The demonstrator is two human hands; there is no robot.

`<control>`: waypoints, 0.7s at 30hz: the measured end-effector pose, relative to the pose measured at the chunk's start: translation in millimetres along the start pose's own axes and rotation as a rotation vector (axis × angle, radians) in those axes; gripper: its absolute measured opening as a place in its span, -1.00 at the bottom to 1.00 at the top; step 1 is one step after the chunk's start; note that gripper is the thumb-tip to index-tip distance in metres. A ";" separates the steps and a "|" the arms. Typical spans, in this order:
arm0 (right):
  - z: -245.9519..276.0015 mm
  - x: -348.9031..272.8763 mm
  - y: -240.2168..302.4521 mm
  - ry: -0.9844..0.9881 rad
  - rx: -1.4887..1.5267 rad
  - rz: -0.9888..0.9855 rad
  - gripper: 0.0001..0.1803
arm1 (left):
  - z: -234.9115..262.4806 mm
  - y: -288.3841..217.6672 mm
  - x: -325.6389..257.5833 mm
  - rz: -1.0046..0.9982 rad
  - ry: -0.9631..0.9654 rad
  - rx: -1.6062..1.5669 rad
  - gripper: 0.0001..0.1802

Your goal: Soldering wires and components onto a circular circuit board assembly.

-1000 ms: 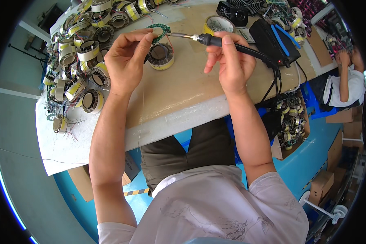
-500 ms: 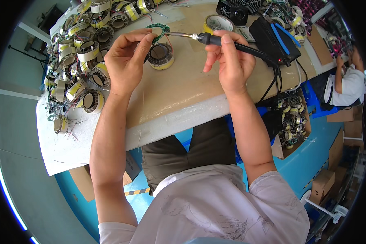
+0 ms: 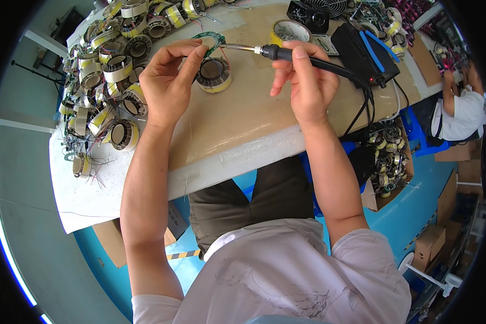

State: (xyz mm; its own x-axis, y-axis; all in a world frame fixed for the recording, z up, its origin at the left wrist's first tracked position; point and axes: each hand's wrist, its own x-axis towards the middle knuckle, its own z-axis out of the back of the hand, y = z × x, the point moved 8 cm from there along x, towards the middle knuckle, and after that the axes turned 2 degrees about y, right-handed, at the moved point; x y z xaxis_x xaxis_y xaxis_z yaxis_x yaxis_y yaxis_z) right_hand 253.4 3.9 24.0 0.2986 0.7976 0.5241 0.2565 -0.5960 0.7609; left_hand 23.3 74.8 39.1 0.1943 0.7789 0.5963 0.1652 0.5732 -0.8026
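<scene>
My left hand pinches a ring-shaped green circuit board by its left side, holding it tilted above the table. Below the board stands a motor stator coil with a yellow-and-white wrapped rim; a thin red wire runs between the two. My right hand grips a black-handled soldering iron like a pen. The iron points left, and its tip is at the right edge of the board; whether it touches there is too small to tell.
Many similar stator coils are heaped along the table's left side. A tape roll lies at the back, near a black soldering station with blue-handled pliers on top. A box of coils sits below right. Another person works at far right.
Both hands stay nearly where they were. The green board seems slightly tilted differently, and the iron's tip remains at its right edge.
</scene>
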 end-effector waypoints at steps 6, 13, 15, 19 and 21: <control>-1.4 -2.0 -0.2 0.019 -0.016 0.004 -0.82 | -0.3 -0.7 -2.6 0.028 -0.006 -0.019 -0.91; -1.7 -2.5 9.5 0.022 -0.050 0.076 -0.81 | -2.8 -2.2 -0.8 0.020 0.002 -0.057 -0.91; 0.3 -2.1 8.0 0.010 -0.055 0.093 -0.81 | 0.6 0.1 -1.0 0.034 0.005 -0.050 -0.92; 7.7 -1.5 5.7 -0.054 -0.040 0.082 -0.82 | 1.9 1.6 -1.1 0.047 0.012 -0.050 -0.94; 8.3 -2.6 5.1 -0.057 -0.037 0.083 -0.82 | 2.5 1.1 -2.0 0.034 0.013 -0.063 -0.94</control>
State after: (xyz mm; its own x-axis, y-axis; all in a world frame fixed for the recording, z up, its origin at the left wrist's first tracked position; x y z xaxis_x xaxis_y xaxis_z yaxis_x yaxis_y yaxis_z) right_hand 261.6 -2.0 23.4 0.3692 0.7385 0.5642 0.1951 -0.6551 0.7299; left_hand 20.8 74.5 37.0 0.2132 0.7940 0.5693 0.2186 0.5291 -0.8199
